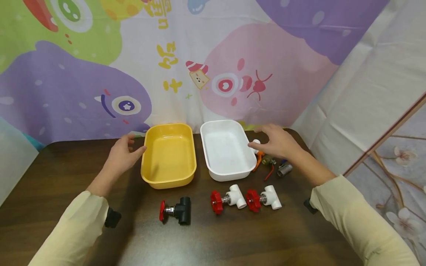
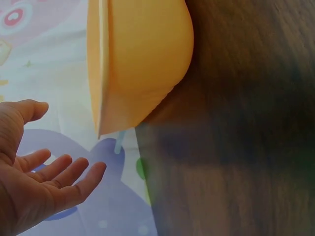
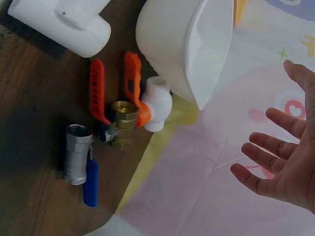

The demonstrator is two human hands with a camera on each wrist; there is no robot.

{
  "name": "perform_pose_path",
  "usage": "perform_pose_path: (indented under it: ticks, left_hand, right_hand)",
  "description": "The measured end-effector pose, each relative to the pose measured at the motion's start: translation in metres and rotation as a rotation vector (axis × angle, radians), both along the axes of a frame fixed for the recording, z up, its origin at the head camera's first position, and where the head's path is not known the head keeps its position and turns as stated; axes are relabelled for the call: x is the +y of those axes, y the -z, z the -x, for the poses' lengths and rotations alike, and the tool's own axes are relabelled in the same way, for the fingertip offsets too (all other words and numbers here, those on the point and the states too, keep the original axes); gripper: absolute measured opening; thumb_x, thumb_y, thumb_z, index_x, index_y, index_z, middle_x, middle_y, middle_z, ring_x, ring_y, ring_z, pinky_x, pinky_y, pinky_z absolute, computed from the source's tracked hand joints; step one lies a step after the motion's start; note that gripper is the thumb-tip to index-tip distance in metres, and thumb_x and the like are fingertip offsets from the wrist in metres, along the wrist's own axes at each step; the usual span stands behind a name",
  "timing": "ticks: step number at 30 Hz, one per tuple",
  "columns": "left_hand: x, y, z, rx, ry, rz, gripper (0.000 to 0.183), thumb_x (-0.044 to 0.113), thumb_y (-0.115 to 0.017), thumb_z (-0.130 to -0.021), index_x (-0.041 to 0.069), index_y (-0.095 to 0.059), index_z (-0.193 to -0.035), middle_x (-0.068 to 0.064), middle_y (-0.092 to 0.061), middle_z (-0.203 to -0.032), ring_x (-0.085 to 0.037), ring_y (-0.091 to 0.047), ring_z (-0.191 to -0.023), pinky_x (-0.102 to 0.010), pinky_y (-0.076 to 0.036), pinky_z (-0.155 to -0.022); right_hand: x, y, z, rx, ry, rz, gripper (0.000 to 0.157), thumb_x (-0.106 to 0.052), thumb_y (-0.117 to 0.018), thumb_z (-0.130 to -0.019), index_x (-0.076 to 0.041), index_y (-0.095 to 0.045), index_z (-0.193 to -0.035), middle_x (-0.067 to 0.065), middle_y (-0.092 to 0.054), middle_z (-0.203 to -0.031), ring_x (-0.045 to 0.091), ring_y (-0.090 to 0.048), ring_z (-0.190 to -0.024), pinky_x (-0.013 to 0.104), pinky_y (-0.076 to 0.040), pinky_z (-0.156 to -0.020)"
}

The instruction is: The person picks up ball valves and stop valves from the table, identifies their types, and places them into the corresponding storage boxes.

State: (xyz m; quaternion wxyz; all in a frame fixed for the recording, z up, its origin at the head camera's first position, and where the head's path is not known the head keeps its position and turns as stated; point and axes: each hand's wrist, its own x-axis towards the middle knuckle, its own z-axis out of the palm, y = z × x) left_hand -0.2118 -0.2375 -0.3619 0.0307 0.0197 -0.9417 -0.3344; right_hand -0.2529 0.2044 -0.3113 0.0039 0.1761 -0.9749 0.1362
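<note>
Yellow tray (image 1: 171, 159) and white tray (image 1: 229, 151) stand side by side on the desk (image 1: 233, 240), long axes running front to back. The left hand (image 1: 121, 155) is nearer the yellow tray, which lies just to its right; the right hand (image 1: 277, 143) is nearer the white tray, just to its left. Fingers (image 2: 84, 188) on both hands are relaxed, thumbs set well apart, holding nothing.

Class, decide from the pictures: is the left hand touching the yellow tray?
Apart. The left wrist view shows it: the patterned backdrop is visible in the gap between the left hand and the yellow tray.
</note>
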Motion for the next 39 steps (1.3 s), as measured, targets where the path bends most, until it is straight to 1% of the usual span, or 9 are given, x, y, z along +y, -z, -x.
perform_pose_path:
  ticks: [4, 7, 12, 17, 21, 24, 27, 34, 39]
  left_hand:
    - [0.000, 0.006, 0.000, -0.011, 0.000, -0.006, 0.063, 0.032, -0.055, -0.091, -0.010, -0.035, -0.134, -0.033, -0.045, -0.128, -0.046, -0.050, -0.112, -0.056, -0.044, -0.095]
    - [-0.001, 0.009, -0.001, -0.021, -0.001, -0.013, 0.062, 0.032, -0.055, -0.092, -0.009, -0.037, -0.134, -0.033, -0.046, -0.127, -0.045, -0.051, -0.112, -0.055, -0.045, -0.096]
    - [-0.001, 0.013, -0.001, -0.053, -0.007, -0.024, 0.062, 0.034, -0.054, -0.092, -0.008, -0.037, -0.134, -0.032, -0.046, -0.129, -0.044, -0.048, -0.117, -0.055, -0.042, -0.099]
    - [0.001, 0.016, -0.001, -0.107, -0.014, -0.027, 0.064, 0.035, -0.053, -0.092, -0.007, -0.034, -0.136, -0.032, -0.043, -0.132, -0.045, -0.045, -0.119, -0.056, -0.041, -0.101]
    - [0.002, 0.020, -0.002, -0.141, -0.013, -0.046, 0.065, 0.036, -0.053, -0.093, -0.006, -0.031, -0.138, -0.032, -0.042, -0.133, -0.043, -0.054, -0.108, -0.051, -0.050, -0.091]
    - [0.003, 0.022, -0.002, -0.150, -0.011, -0.071, 0.065, 0.034, -0.054, -0.093, -0.007, -0.030, -0.138, -0.032, -0.042, -0.132, -0.040, -0.061, -0.098, -0.044, -0.056, -0.080]
    - [0.003, 0.024, -0.002, -0.151, -0.015, -0.099, 0.065, 0.032, -0.054, -0.092, -0.007, -0.030, -0.138, -0.033, -0.042, -0.131, -0.040, -0.061, -0.098, -0.040, -0.058, -0.075]
    - [0.004, 0.024, -0.002, -0.184, -0.024, -0.138, 0.066, 0.030, -0.055, -0.093, -0.007, -0.027, -0.139, -0.033, -0.040, -0.133, -0.042, -0.060, -0.102, -0.040, -0.058, -0.077]
    - [0.005, 0.025, -0.003, -0.200, -0.023, -0.150, 0.066, 0.030, -0.054, -0.093, -0.007, -0.026, -0.140, -0.033, -0.040, -0.133, -0.041, -0.059, -0.103, -0.040, -0.058, -0.076]
  right_hand:
    - [0.004, 0.004, -0.002, -0.023, -0.030, -0.005, 0.063, -0.057, -0.060, -0.082, -0.011, -0.057, -0.125, 0.014, -0.056, -0.129, 0.033, -0.049, -0.120, 0.053, -0.043, -0.096]
    - [0.006, 0.008, -0.002, -0.038, -0.047, -0.006, 0.059, -0.055, -0.062, -0.082, -0.011, -0.060, -0.121, 0.012, -0.059, -0.123, 0.031, -0.053, -0.113, 0.050, -0.045, -0.092]
    - [0.008, 0.014, -0.003, -0.059, -0.063, -0.013, 0.057, -0.056, -0.063, -0.080, -0.014, -0.062, -0.118, 0.009, -0.060, -0.117, 0.026, -0.056, -0.100, 0.044, -0.048, -0.084]
    - [0.011, 0.019, -0.004, -0.069, -0.081, -0.011, 0.057, -0.054, -0.064, -0.080, -0.011, -0.062, -0.117, 0.009, -0.061, -0.115, 0.024, -0.057, -0.097, 0.043, -0.048, -0.085]
    - [0.014, 0.025, -0.007, -0.080, -0.090, 0.005, 0.054, -0.051, -0.067, -0.079, -0.010, -0.064, -0.114, 0.008, -0.062, -0.110, 0.022, -0.058, -0.093, 0.041, -0.048, -0.084]
    - [0.017, 0.030, -0.009, -0.085, -0.097, 0.014, 0.048, -0.050, -0.068, -0.079, -0.013, -0.065, -0.110, 0.005, -0.062, -0.106, 0.021, -0.058, -0.092, 0.039, -0.048, -0.084]
    - [0.017, 0.033, -0.011, -0.093, -0.106, 0.026, 0.045, -0.049, -0.068, -0.078, -0.015, -0.066, -0.108, 0.004, -0.062, -0.107, 0.022, -0.058, -0.096, 0.040, -0.048, -0.086]
    - [0.023, 0.037, -0.017, -0.139, -0.144, 0.060, 0.050, -0.047, -0.070, -0.077, -0.013, -0.065, -0.113, 0.010, -0.061, -0.116, 0.028, -0.057, -0.106, 0.046, -0.048, -0.089]
    - [0.027, 0.042, -0.023, -0.178, -0.175, 0.083, 0.051, -0.048, -0.071, -0.077, -0.014, -0.064, -0.115, 0.009, -0.060, -0.120, 0.028, -0.056, -0.110, 0.045, -0.047, -0.092]
